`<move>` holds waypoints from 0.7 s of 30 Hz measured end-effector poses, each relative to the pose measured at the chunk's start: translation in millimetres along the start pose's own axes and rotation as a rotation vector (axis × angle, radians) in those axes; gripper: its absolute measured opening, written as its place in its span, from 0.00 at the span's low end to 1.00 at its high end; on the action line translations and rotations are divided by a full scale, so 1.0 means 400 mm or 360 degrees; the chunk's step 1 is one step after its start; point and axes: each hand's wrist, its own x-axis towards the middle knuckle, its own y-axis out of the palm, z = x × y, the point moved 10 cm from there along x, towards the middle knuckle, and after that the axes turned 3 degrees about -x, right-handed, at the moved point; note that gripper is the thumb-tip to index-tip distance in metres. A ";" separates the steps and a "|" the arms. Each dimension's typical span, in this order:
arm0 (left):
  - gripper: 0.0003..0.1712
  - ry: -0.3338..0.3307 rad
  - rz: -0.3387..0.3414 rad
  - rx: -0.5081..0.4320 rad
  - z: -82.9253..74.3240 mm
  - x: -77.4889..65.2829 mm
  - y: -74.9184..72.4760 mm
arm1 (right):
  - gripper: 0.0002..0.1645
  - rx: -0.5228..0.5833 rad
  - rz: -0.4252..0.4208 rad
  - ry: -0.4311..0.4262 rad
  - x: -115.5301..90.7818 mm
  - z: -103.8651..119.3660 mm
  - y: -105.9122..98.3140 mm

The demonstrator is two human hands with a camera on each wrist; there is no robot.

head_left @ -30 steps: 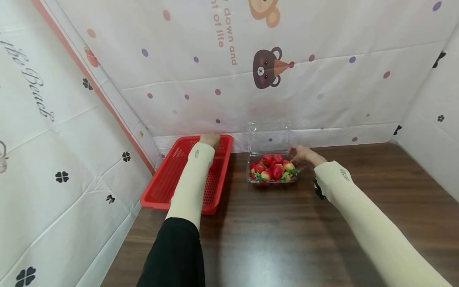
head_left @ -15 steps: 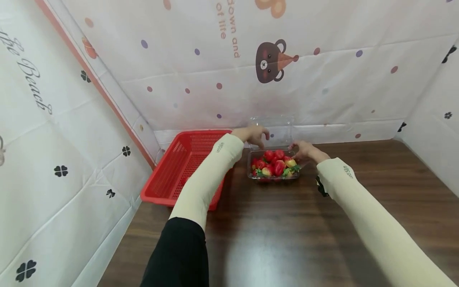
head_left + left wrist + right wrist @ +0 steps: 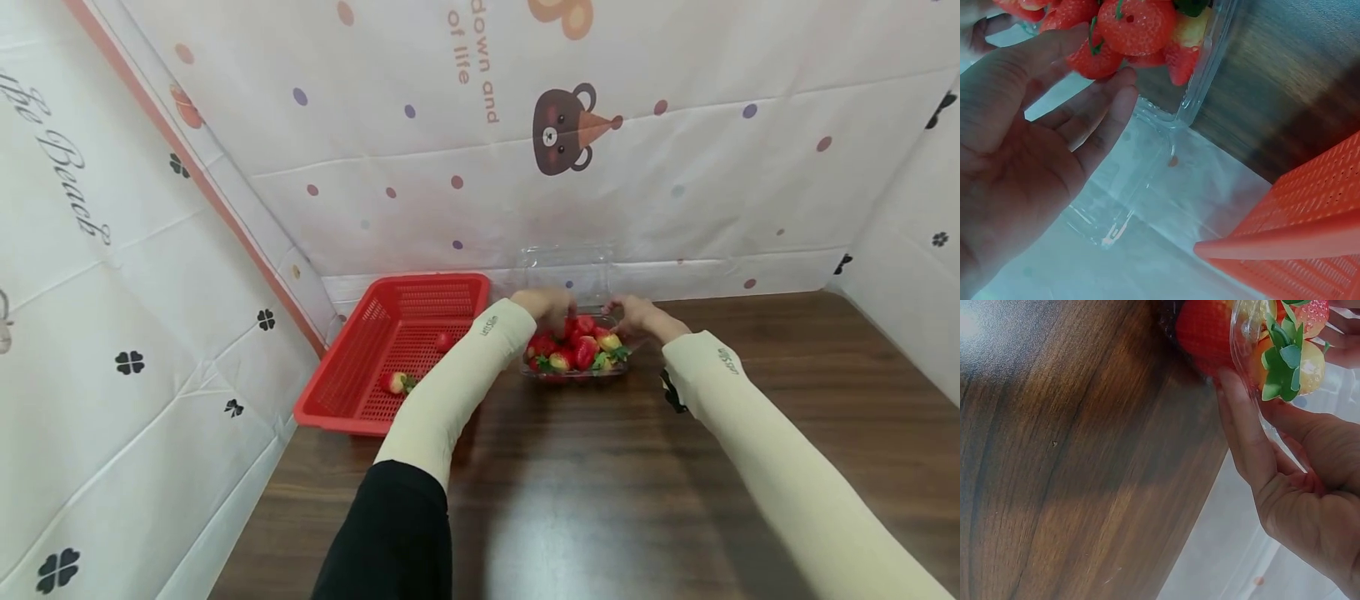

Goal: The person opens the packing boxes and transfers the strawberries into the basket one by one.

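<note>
A clear plastic clamshell box (image 3: 534, 372) heaped with strawberries (image 3: 585, 352) stands on the table, its lid (image 3: 567, 271) raised at the back. My left hand (image 3: 546, 307) is over the box's left rear part. In the left wrist view its extended fingers (image 3: 1094, 119) and thumb reach around one strawberry (image 3: 1092, 62); a firm grip does not show. My right hand (image 3: 639, 318) pinches the box's right wall, fingers (image 3: 1247, 428) outside and thumb at the rim near a leafy, pale strawberry (image 3: 1305, 367). A red basket (image 3: 330, 406) left of the box contains strawberries (image 3: 445, 342).
A brown wooden table (image 3: 600, 475) extends in front of the box and to its right. A white printed cloth (image 3: 420, 217) hangs directly behind the basket and box, and more cloth (image 3: 150, 400) borders the left side. My left forearm crosses the basket's right edge.
My left hand has come out of the basket and moved right to the strawberries in the box. The right hand stays at the box's right wall.
</note>
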 end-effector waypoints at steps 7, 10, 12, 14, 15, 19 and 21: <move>0.27 -0.0034 -0.0027 0.0077 -0.004 0.012 0.011 | 0.23 -0.0066 -0.0044 -0.0039 -0.005 0.004 -0.005; 0.24 -0.0026 -0.0035 0.0103 -0.008 0.012 0.015 | 0.24 -0.0024 -0.0030 -0.0023 -0.011 0.001 -0.001; 0.23 -0.0032 -0.0022 0.0109 -0.010 0.010 0.019 | 0.24 -0.0011 -0.0019 -0.0013 -0.014 -0.001 0.001; 0.22 -0.0037 -0.0022 0.0118 -0.012 0.006 0.018 | 0.24 -0.0033 -0.0024 -0.0009 -0.014 -0.003 -0.001; 0.22 -0.0051 -0.0023 0.0119 -0.012 0.004 0.016 | 0.23 -0.0041 -0.0029 -0.0001 -0.013 -0.005 -0.003; 0.16 -0.0100 -0.0019 0.0162 -0.013 -0.004 0.011 | 0.22 -0.0048 -0.0030 -0.0001 -0.007 -0.003 -0.008; 0.12 -0.0125 0.0000 0.0177 -0.011 -0.006 0.011 | 0.22 -0.0013 -0.0014 -0.0008 -0.005 0.000 -0.007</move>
